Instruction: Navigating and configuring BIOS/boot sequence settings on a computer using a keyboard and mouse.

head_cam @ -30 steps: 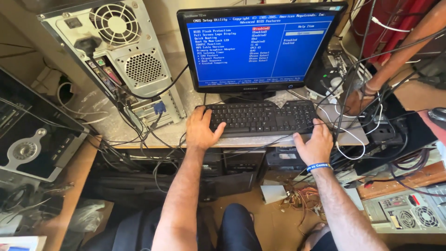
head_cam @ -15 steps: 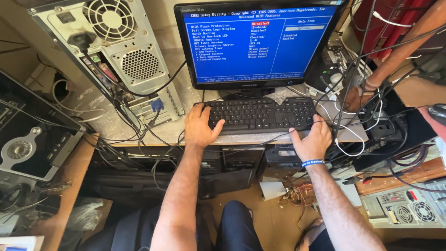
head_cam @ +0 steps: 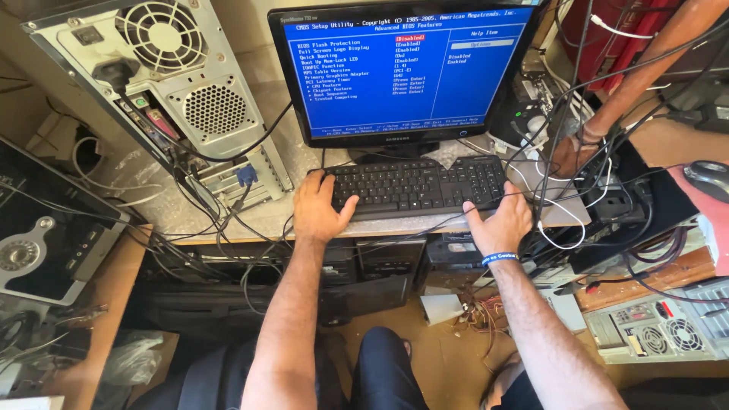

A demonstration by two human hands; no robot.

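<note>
Resting palm-down, both hands — left, right — flank the black keyboard.

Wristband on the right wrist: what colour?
Blue wristband with pale lettering; head view, just behind the right hand.

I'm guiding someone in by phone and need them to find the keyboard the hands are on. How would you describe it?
Start at the monitor with the blue screen at the middle of the cluttered desk. Directly below its stand lies the black keyboard, flat along the desk's front edge. The left hand rests on its left end and the right hand at its right front corner; it is the only keyboard in view.
</note>
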